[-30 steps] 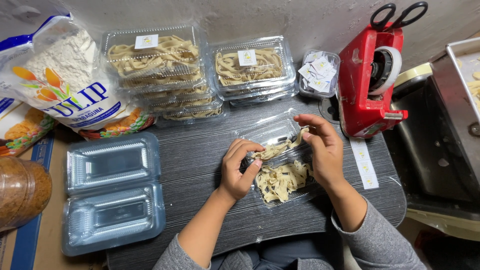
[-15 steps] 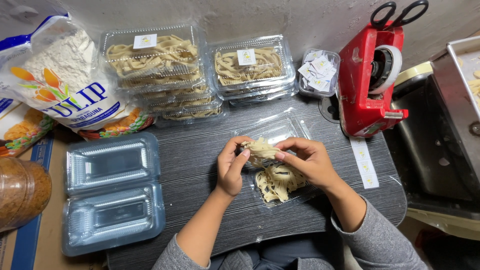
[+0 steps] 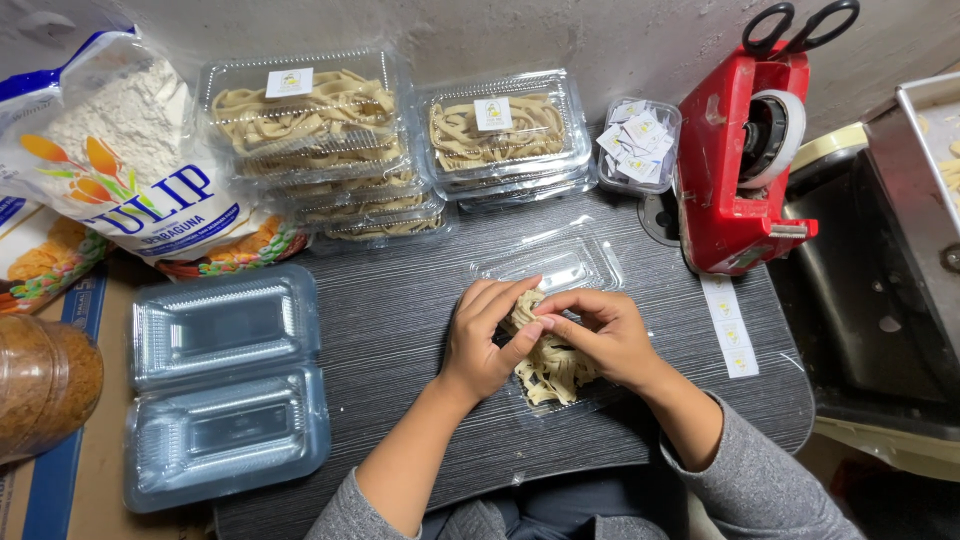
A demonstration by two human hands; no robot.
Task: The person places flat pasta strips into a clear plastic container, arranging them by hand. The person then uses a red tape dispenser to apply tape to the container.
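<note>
We observe both hands working over an open clear clamshell container (image 3: 555, 270) near the middle of the dark wood-grain worktop (image 3: 400, 320). The left hand (image 3: 485, 335) has its fingers curled down onto a mound of pale flat noodles (image 3: 550, 365) in the container's near half, thumb pressed against the pile. The right hand (image 3: 600, 335) is closed over the same mound from the other side, fingertips pinching strands at its top; the two hands touch at the fingertips. The container's lid half lies open and flat on the far side of the hands.

Behind, against the wall, we note a tall stack of filled noodle containers (image 3: 310, 140), each top labelled with a small sticker, and just beside it a lower stack (image 3: 500, 135). A small clear tub of loose stickers (image 3: 640, 140) stands next to that. A red tape dispenser (image 3: 745, 170) with black scissors (image 3: 800, 20) resting on top sits at the right. A strip of stickers (image 3: 728, 325) lies on the worktop below it. At the left lie a stack of empty open clamshells (image 3: 225, 385) and a flour bag (image 3: 110, 160).
</note>
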